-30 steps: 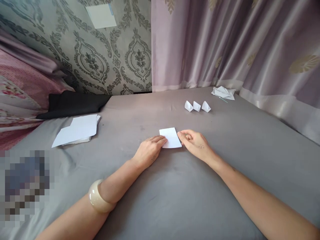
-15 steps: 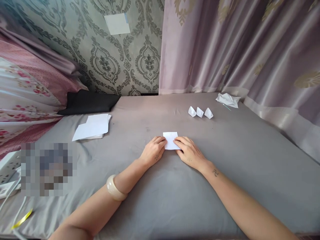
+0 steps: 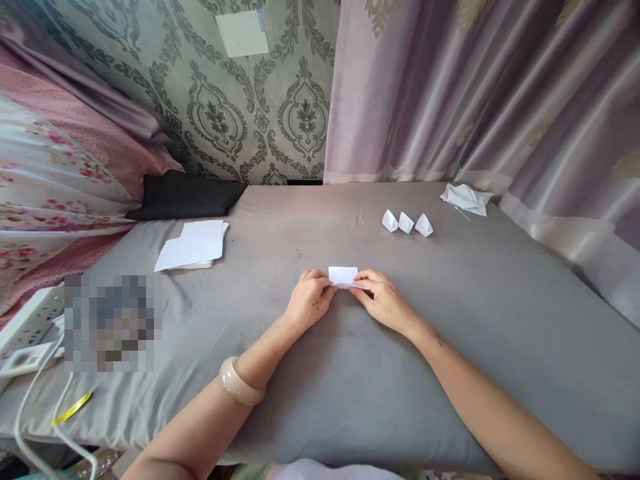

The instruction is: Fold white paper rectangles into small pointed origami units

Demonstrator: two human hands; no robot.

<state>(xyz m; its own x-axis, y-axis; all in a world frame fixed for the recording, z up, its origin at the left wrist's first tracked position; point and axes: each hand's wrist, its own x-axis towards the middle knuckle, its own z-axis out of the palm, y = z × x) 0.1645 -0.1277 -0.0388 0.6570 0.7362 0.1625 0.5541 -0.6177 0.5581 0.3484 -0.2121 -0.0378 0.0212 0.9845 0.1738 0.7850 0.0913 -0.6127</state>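
A small white sheet of paper (image 3: 343,275) lies in the middle of the grey cloth, its near edge bent upward. My left hand (image 3: 313,297) pinches the paper's left near corner between thumb and fingers. On the other side, my right hand (image 3: 383,297) grips the right near corner the same way. A pale bangle (image 3: 241,381) circles my left forearm. Beyond my right hand stand three small folded paper shapes in a row: a left one (image 3: 390,221), a middle one (image 3: 406,223) and a right one (image 3: 424,225).
White paper sheets (image 3: 195,245) lie stacked at the left, near a folded black cloth (image 3: 187,195). More folded paper (image 3: 467,198) rests by the curtain (image 3: 400,100). A power strip (image 3: 35,320) with white cables and a yellow strip (image 3: 73,408) occupy the left front.
The paper lay flat; now its near edge is lifted and folding away from me. My right hand went from the paper's right edge to its near corner. The camera view has shifted.
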